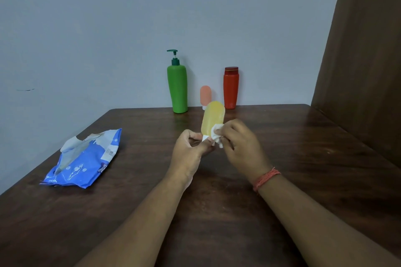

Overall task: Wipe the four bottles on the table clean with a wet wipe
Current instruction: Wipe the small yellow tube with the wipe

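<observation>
A small yellow bottle (212, 118) is held upside down above the table, its white cap pinched in my left hand (191, 154). My right hand (240, 147) presses a crumpled white wet wipe (217, 135) against the bottle's lower right side. Against the wall at the table's far edge stand a tall green pump bottle (177, 89), a small pink bottle (205, 95) partly hidden behind the yellow one, and a red bottle (231, 89).
A blue wet-wipe pack (84, 158) lies open on the left of the dark wooden table (303, 158). A brown wooden panel (364, 60) rises along the table's right side. A red thread band circles my right wrist.
</observation>
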`<state>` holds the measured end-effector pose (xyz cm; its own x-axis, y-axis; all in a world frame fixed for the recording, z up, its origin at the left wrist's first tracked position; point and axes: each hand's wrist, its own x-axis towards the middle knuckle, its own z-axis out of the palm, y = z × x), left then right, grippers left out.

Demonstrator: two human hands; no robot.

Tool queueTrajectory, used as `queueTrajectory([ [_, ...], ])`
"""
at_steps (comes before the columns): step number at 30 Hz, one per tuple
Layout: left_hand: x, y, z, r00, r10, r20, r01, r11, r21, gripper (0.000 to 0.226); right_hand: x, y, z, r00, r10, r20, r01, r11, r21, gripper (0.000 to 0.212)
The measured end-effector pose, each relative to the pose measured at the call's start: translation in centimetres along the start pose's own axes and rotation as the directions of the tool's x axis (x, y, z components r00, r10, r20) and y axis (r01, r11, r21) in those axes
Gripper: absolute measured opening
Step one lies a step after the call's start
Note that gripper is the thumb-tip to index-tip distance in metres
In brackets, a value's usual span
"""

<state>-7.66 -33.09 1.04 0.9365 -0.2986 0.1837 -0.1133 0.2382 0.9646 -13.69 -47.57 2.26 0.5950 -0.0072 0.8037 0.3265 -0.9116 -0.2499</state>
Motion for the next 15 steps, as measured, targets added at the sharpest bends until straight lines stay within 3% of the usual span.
queueTrajectory([
  [2,0.15,-0.11,-0.18,1.0,0.008,0.014,-0.007,1.0,-0.013,0.025,-0.04,-0.2,0.06,0.999,-0.023,0.022,0.023,1.0,0.015,0.02],
  [7,-0.38,-0.06,0.31,0.997,0.031,0.063,-0.037,0.995,0.093,0.041,0.53,0.39,-0.15,0.976,0.15,-0.159,-0.142,0.988,0.061,0.02],
  [12,0.16,-0.19,-0.11,1.0,0.013,-0.005,-0.013,1.0,0.019,0.021,-0.18,-0.04,0.56,0.998,0.055,-0.033,-0.052,0.993,0.102,0.015],
  [15,-0.33,-0.09,0.22,0.998,-0.011,0.066,0.008,0.999,0.047,0.018,0.46,0.24,0.34,0.961,0.228,-0.156,-0.196,0.96,0.199,0.013],
])
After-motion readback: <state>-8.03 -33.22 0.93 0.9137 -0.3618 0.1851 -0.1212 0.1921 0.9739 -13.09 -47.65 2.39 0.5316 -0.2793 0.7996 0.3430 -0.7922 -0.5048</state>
